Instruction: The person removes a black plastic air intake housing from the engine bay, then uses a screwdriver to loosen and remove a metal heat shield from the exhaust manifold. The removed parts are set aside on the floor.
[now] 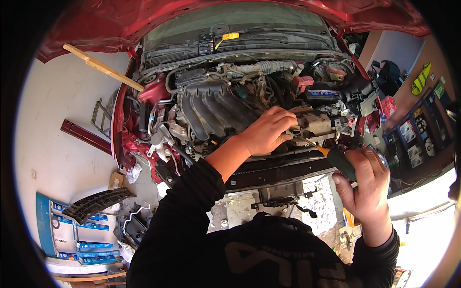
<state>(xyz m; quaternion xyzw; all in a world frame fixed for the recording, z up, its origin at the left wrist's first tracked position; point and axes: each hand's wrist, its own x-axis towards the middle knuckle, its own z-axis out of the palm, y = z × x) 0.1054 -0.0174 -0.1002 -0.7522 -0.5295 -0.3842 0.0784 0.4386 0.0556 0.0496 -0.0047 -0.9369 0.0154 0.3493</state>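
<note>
My right hand (369, 188) is wrapped round the dark green handle of a screwdriver (340, 163) with an orange collar. Its thin shaft points up and left into the engine bay, toward the fingertips of my left hand (269, 128). Those fingers are curled and pressed down beside a dusty tan-brown housing (313, 122) near the front of the bay. What lies under them is mostly hidden, and the screwdriver's tip is hard to make out. Just left of my left hand sits the black ribbed engine cover (211, 103).
A wooden stick (103, 68) rises from the red car's left side near the raised hood (96, 26). A yellow-handled tool (229, 36) and a black case (206, 43) rest below the windshield. The front crossbar (269, 174) runs before me. Loose car parts (98, 204) are at lower left.
</note>
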